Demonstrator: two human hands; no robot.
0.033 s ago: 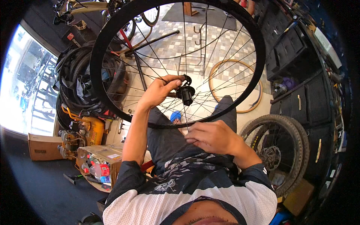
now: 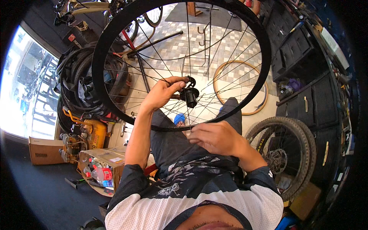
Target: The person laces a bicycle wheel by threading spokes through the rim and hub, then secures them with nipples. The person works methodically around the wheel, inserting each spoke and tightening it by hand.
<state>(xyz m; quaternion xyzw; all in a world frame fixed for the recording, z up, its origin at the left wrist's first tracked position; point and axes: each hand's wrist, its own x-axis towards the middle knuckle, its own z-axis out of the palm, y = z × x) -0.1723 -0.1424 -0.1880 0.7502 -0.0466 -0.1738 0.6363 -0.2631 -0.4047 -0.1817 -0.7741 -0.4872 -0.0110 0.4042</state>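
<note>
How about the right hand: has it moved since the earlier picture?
Yes, slightly: the right hand has shifted left and upward in view, nearer the blue shoe.

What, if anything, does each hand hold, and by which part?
Left hand: the wheel, by its hub. Right hand: close by the rim; what it holds is unclear.

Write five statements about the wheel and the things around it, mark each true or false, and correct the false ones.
1. The left hand grips the hub of the black-rimmed wheel. True.
2. The right hand is at the wheel's far edge. False: it is at the near, lower edge.
3. A yellow machine stands on the picture's left. True.
4. The tan ring hangs on a wall. False: it lies on the floor.
5. Plastic bottles lie in a cardboard box. True.
</note>
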